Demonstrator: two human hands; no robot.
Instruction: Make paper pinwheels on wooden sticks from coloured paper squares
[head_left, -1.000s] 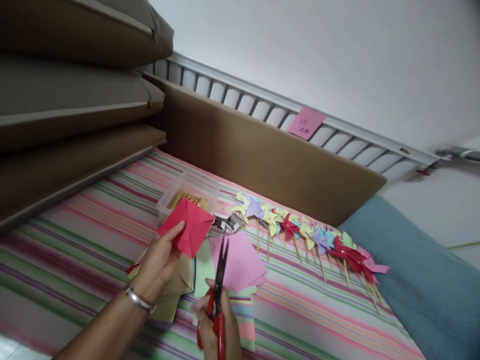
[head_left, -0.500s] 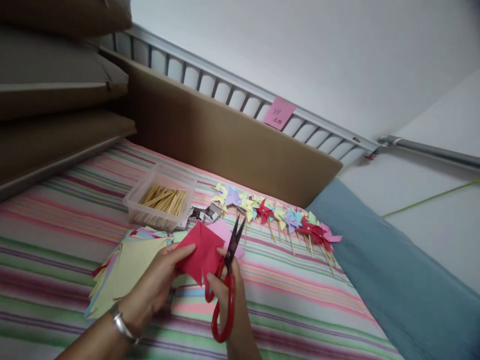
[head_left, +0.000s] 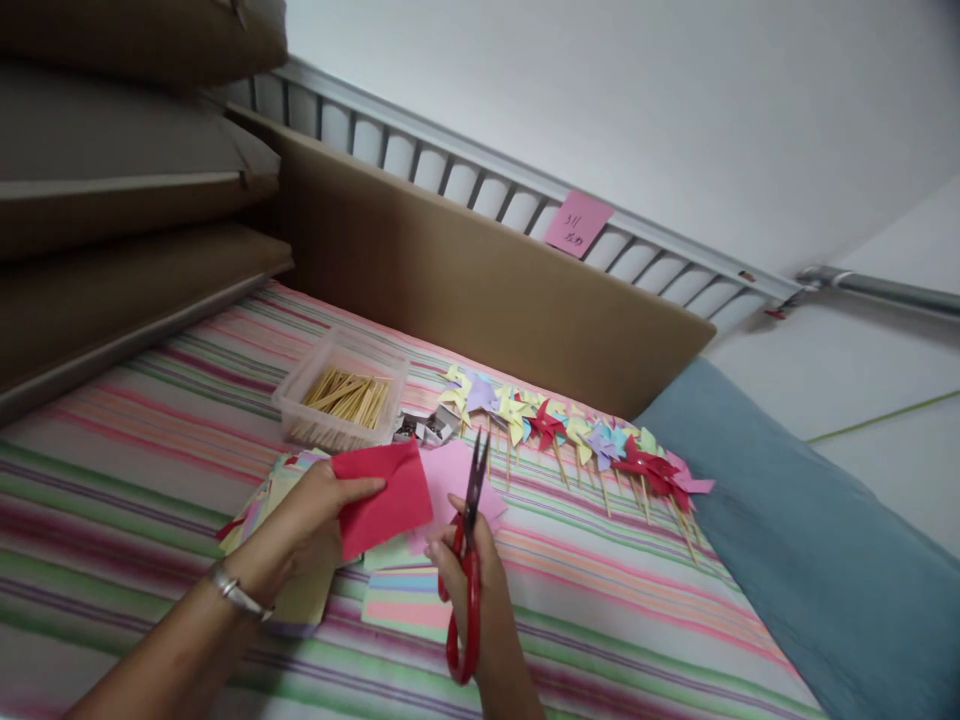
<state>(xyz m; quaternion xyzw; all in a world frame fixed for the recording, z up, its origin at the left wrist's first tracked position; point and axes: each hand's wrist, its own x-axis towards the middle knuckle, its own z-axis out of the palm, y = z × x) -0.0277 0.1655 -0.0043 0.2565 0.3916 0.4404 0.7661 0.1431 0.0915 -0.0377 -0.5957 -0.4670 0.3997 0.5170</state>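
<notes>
My left hand (head_left: 322, 510) pinches a red square of paper (head_left: 394, 495) by its left side, thumb on top. To its right, my right hand (head_left: 469, 555) is closed around a pair of scissors (head_left: 472, 500) with red handles, the dark blades pointing up and away. The fingers of this hand are apart from the red paper. Behind the red sheet lie pink paper squares (head_left: 461, 480). Under my left wrist is a fanned stack of coloured paper (head_left: 311, 590), partly hidden. A smaller pile of pastel sheets (head_left: 405, 605) lies between my hands.
A clear plastic box (head_left: 292, 395) holds many wooden sticks (head_left: 349, 400). Beside it sits a small open box (head_left: 431, 428) of dark bits. Finished paper pinwheels (head_left: 547, 428) lie in a row along the cardboard panel (head_left: 480, 290). Wrapped packs (head_left: 135, 290) are stacked at left.
My right hand has let go of the red paper and moved slightly away with the scissors. In my left hand the red paper has turned. The view has shifted a little.
</notes>
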